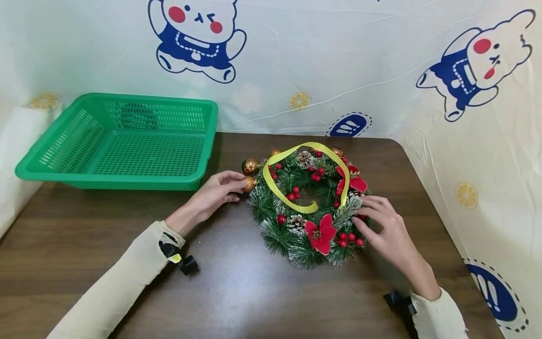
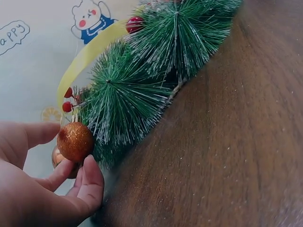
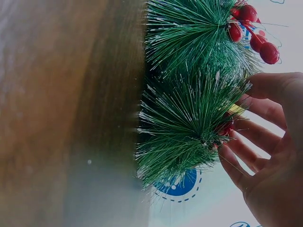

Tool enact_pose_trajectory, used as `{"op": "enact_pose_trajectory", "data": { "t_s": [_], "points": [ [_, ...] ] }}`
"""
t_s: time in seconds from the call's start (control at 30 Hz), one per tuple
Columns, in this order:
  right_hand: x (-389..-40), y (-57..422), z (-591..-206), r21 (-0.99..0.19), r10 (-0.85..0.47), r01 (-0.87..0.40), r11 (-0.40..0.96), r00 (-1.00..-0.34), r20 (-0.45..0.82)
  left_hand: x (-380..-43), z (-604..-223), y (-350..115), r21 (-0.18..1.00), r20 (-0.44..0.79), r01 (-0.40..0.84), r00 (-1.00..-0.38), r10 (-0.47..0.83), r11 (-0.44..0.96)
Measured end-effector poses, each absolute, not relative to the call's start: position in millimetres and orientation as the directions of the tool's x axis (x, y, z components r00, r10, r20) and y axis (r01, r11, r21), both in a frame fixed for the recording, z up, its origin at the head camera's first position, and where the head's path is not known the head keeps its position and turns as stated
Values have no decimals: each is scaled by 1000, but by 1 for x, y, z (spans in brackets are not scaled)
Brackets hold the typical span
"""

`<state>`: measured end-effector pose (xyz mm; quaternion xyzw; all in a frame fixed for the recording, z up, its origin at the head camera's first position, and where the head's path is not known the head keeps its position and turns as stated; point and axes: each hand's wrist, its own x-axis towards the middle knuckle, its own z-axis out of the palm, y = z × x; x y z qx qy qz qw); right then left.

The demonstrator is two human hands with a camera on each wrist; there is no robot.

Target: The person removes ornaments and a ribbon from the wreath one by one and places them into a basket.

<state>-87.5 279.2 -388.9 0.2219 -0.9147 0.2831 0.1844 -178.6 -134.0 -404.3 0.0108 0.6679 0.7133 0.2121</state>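
Observation:
A green Christmas wreath (image 1: 277,235) lies on the table, dressed with red berries (image 1: 348,240), pinecones (image 1: 304,159) and red cloth flowers (image 1: 321,234). At its left edge my left hand (image 1: 213,195) holds a glittery orange bauble (image 2: 75,142) between thumb and fingers. A shiny gold bauble (image 1: 251,166) sits just behind that one. My right hand (image 1: 391,235) grips the wreath's right edge, fingertips among the frosted needles (image 3: 199,118). Loosely curled over the top of the wreath is a yellow ribbon (image 1: 271,181), one end lying near the centre.
A green plastic basket (image 1: 123,183) with slotted sides stands at the back left of the brown wooden table (image 1: 254,301). Behind and to the right hangs a pale cloth (image 1: 338,52) printed with cartoon bears.

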Motion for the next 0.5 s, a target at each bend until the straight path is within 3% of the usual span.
{"op": "enact_pose_trajectory", "data": {
  "t_s": [0.5],
  "points": [
    [-87, 280, -391, -410, -309, -503, 761, -836, 454, -175, -393, -129, 981, -195, -180, -934, 301, 76]
  ]
}}
